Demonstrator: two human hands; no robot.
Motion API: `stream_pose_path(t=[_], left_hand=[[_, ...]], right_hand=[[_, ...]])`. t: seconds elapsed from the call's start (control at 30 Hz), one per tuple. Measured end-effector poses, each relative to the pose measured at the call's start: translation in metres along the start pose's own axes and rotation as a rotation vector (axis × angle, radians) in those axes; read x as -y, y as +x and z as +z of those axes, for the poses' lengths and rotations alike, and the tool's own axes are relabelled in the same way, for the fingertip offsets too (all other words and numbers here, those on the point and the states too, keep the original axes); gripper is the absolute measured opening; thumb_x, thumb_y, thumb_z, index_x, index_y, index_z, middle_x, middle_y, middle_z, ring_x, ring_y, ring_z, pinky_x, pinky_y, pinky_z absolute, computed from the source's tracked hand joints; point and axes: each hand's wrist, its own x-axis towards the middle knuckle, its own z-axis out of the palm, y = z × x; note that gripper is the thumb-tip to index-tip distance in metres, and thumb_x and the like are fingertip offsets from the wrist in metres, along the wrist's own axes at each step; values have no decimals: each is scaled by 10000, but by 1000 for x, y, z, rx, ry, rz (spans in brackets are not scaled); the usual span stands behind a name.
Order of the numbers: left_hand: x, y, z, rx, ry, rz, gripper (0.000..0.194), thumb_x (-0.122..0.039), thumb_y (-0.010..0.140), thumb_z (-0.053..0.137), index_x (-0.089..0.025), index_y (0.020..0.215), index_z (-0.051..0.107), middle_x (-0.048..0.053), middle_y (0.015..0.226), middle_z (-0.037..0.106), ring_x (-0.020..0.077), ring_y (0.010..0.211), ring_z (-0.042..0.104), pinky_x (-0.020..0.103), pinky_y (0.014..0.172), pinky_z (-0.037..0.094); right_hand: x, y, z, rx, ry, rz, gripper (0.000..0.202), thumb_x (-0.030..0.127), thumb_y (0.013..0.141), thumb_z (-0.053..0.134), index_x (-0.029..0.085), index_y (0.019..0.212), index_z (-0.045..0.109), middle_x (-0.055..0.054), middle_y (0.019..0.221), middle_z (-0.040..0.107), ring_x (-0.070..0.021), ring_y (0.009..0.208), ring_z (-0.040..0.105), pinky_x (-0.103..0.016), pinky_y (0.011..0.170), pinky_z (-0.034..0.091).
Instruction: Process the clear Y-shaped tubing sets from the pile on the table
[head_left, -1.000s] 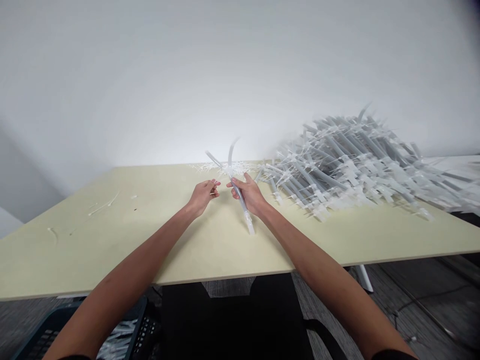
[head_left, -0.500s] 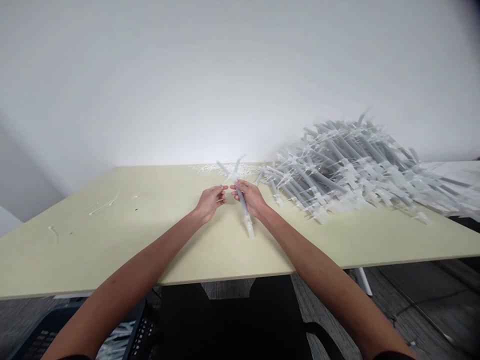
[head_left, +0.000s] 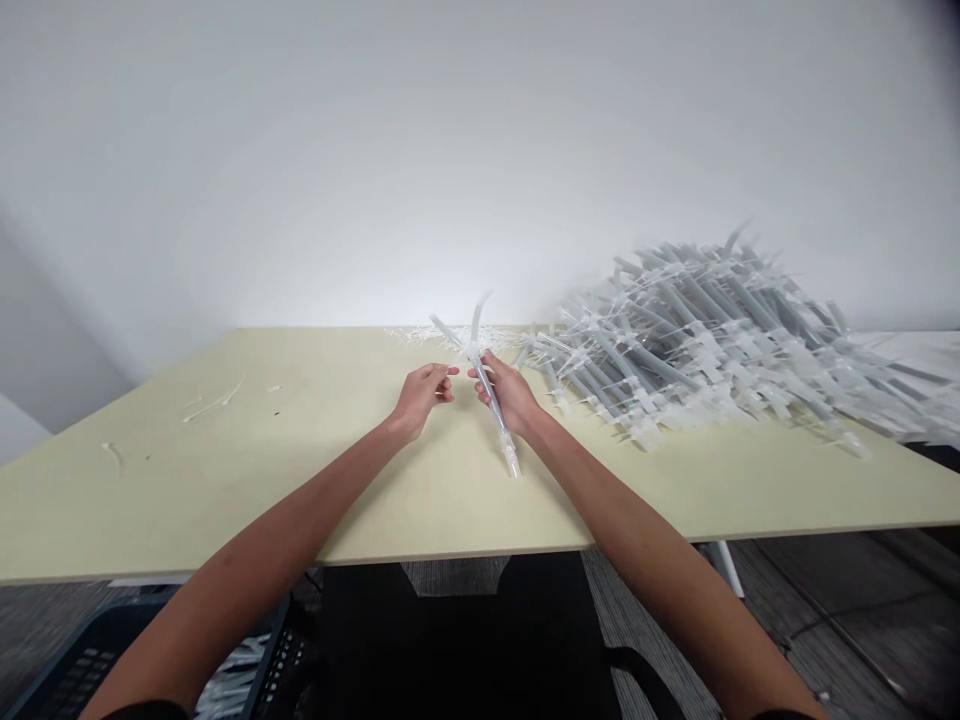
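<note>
A grey tube assembly (head_left: 491, 392) with two branches at its top and a clear fitting at its lower end is held by my right hand (head_left: 511, 392), whose fingers wrap round the stem just below the joint. To its left, my left hand (head_left: 425, 396) has its fingers curled with thumb and forefinger together; anything between them is too small to make out. A gap separates my left hand from the tube. Behind the branches lies a scatter of small white pieces (head_left: 416, 336) on the pale yellow table (head_left: 225, 500).
A large heap of similar tube assemblies (head_left: 690, 340) covers the table's right part. Thin white strips (head_left: 225, 400) and small bits lie at the left. Below the table's front edge stands a dark basket (head_left: 82, 670) holding pieces. A wall rises behind.
The tube in my right hand has tilted a little, its lower end shifting right and its branches rising slightly. My left hand's fingers have curled in a bit more.
</note>
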Motion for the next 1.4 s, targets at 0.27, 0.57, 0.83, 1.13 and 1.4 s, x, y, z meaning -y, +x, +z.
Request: stream_pose_path(t=[0.27,0.57,0.83,1.13,1.4], left_hand=[[3,2,0,61,165,58,291,-399,805,533,-130,880,616,19,709,535,97,589,528,301,683,478],[0,-2,5,118,189,55,285,-405,790,555,-130,845,604,17,705,542,102,590,538,306,680,479],[-1,-3,5,126,179,49,304,-420,787,559,-131,863,616,16,714,538,96,586,532,300,681,476],[0,-3,5,109,157,40,278,-401,789,567,-124,794,589,13,683,528,101,573,544,302,657,492],[-5,-4,5,125,110,112,245,-373,788,562,-135,731,546,-8,646,505,91,557,527,316,648,523]], right_hand=[[3,-5,3,42,-145,-49,284,392,681,706,143,783,616,-38,705,589,-53,434,444,-185,325,303],[-4,-3,3,25,-283,-154,304,405,648,723,145,716,581,-23,717,594,-47,409,450,-181,317,288],[-2,-5,4,2,-314,-166,302,410,667,701,151,714,554,-9,700,578,-47,406,441,-183,321,286],[-4,-4,3,103,-320,-230,338,417,678,686,194,764,447,16,708,597,-49,413,442,-166,325,279],[-3,-6,5,57,-482,-267,413,445,630,708,209,858,458,79,575,496,-53,364,422,-163,290,271]])
